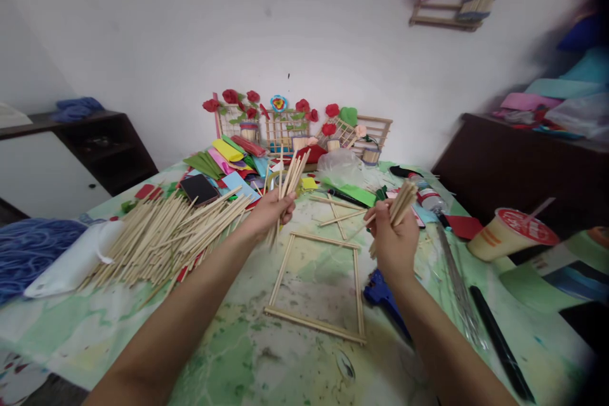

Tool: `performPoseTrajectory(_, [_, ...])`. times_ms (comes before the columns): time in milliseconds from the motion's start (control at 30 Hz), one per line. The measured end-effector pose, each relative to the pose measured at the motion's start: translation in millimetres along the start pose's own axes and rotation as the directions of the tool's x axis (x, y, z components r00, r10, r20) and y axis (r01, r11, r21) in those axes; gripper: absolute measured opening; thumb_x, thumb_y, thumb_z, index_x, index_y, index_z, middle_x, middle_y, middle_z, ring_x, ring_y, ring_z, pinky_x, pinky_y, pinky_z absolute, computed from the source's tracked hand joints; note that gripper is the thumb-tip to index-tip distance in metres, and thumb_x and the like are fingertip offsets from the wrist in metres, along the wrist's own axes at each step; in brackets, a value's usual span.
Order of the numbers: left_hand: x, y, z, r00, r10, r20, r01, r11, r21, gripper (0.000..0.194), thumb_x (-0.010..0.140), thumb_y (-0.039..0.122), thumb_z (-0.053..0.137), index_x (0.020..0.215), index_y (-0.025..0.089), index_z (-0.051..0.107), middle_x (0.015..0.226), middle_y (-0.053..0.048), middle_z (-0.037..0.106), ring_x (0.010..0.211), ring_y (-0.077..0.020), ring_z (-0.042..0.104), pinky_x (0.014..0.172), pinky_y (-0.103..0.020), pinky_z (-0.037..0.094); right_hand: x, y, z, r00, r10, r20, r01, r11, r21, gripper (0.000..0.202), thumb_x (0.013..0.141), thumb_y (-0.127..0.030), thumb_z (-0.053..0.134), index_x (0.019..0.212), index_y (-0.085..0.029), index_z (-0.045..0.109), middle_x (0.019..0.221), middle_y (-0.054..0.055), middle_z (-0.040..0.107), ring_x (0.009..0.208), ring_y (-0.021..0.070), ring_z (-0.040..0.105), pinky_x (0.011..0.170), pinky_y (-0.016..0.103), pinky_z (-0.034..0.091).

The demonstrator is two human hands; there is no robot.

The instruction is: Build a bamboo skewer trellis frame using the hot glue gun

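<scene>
My left hand (272, 212) is closed round a loose bunch of thin wooden sticks (295, 174), which fan out upward. In my right hand (396, 238) is a tighter bundle of wooden sticks (403, 202), with one stick poking out to the left. Between and below the hands a square frame of sticks (316, 325) lies flat on the table. A few loose sticks (337, 219) cross each other just beyond it. Beside my right forearm lies a blue tool (380, 292), probably a glue gun, partly hidden by the arm.
A large pile of sticks (147, 241) spreads at left, near a phone (200, 190) and coloured paper (209, 165). Stick racks with paper flowers (285, 130) lean on the wall. At right are a drink cup (499, 235), a bottle (431, 195), wires (457, 279) and a black rod (499, 342).
</scene>
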State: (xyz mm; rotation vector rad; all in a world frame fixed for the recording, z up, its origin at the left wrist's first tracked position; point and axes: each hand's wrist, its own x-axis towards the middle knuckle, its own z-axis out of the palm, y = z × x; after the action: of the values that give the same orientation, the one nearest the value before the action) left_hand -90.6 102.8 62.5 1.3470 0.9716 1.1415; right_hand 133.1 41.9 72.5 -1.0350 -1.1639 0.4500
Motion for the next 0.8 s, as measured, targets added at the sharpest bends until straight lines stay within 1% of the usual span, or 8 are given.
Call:
performPoseTrajectory(33, [-1.6,1.4,2.2,0.997,-0.049,0.055,0.057,0.985,-0.164,0.026,0.081,0.039,0.060,0.086,0.016,0.050,0.060,0.006,0.042,0.044,-0.0052,0.038,0.042,-0.016,0.027,-5.7,3.5,3.9,1.000,-0.019,0.019,0.020,0.999,-0.049,0.026,0.087,-0.044,0.052,0.076,-0.021,0.049,0.065,-0.001,0.054,0.057,0.0129,0.050,0.050,0.024,0.037])
performPoseTrajectory(100, [-4.3,3.3,6.3,0.980,-0.108,0.166,0.162,0.920,-0.357,0.026,0.080,0.035,0.063,0.090,0.014,0.051,0.062,0.006,0.042,0.045,-0.0038,0.041,0.042,-0.014,0.029,-16.7,8.6,10.4,0.996,-0.055,0.072,0.064,0.989,-0.130,0.025,0.090,-0.042,0.047,0.076,-0.022,0.047,0.065,-0.002,0.050,0.057,0.0134,0.048,0.053,0.026,0.038])
performPoseTrajectory(200, [-6.0,3.7,9.6,0.958,-0.146,0.247,0.246,0.862,-0.443,0.022,0.081,0.029,0.063,0.091,0.014,0.052,0.062,0.005,0.045,0.046,-0.0034,0.044,0.042,-0.012,0.032,-27.3,11.5,15.1,0.979,-0.118,0.166,0.155,0.960,-0.234,0.022,0.092,-0.039,0.043,0.078,-0.021,0.047,0.067,-0.001,0.051,0.058,0.0148,0.049,0.057,0.028,0.039])
performPoseTrajectory(300, [-6.7,3.3,10.6,0.951,-0.178,0.252,0.278,0.850,-0.447,0.018,0.083,0.026,0.062,0.091,0.013,0.052,0.062,0.005,0.046,0.046,-0.0034,0.046,0.041,-0.011,0.033,-30.8,14.5,17.5,0.959,-0.141,0.247,0.211,0.936,-0.282,0.023,0.091,-0.038,0.042,0.077,-0.021,0.049,0.071,0.003,0.056,0.063,0.0169,0.054,0.059,0.030,0.041])
performPoseTrajectory(400, [-7.3,3.8,11.0,0.947,-0.209,0.244,0.299,0.854,-0.426,0.014,0.084,0.024,0.060,0.090,0.013,0.053,0.060,0.005,0.046,0.045,-0.0034,0.046,0.041,-0.011,0.034,-33.5,24.9,23.7,0.951,-0.008,0.310,0.085,0.968,-0.235,0.019,0.088,-0.038,0.045,0.079,-0.021,0.048,0.068,0.002,0.060,0.062,0.0181,0.057,0.060,0.031,0.044])
performPoseTrajectory(533, [-7.4,4.9,10.1,0.945,-0.222,0.240,0.308,0.850,-0.427,0.011,0.085,0.021,0.058,0.090,0.012,0.054,0.061,0.004,0.046,0.045,-0.0031,0.046,0.041,-0.010,0.036,-37.3,42.5,33.8,0.878,0.239,0.415,-0.215,0.971,-0.105,0.017,0.082,-0.038,0.053,0.079,-0.021,0.047,0.058,-0.001,0.057,0.053,0.0173,0.056,0.054,0.031,0.047])
performPoseTrajectory(600, [-7.4,5.3,9.6,0.948,-0.218,0.234,0.302,0.852,-0.428,0.011,0.085,0.021,0.058,0.090,0.011,0.054,0.062,0.004,0.047,0.045,-0.0031,0.047,0.041,-0.011,0.037,-36.1,45.7,35.6,0.873,0.264,0.410,-0.264,0.963,-0.056,0.018,0.084,-0.039,0.050,0.081,-0.021,0.046,0.059,-0.002,0.056,0.054,0.0165,0.058,0.055,0.031,0.049])
performPoseTrajectory(800, [-7.9,6.9,10.2,0.948,-0.225,0.227,0.304,0.854,-0.423,0.013,0.084,0.022,0.060,0.090,0.011,0.054,0.062,0.004,0.047,0.045,-0.0033,0.047,0.041,-0.011,0.037,-26.2,37.9,31.3,0.932,0.253,0.259,-0.306,0.933,0.190,0.022,0.083,-0.041,0.055,0.085,-0.022,0.044,0.063,-0.005,0.054,0.064,0.0152,0.060,0.066,0.033,0.051])
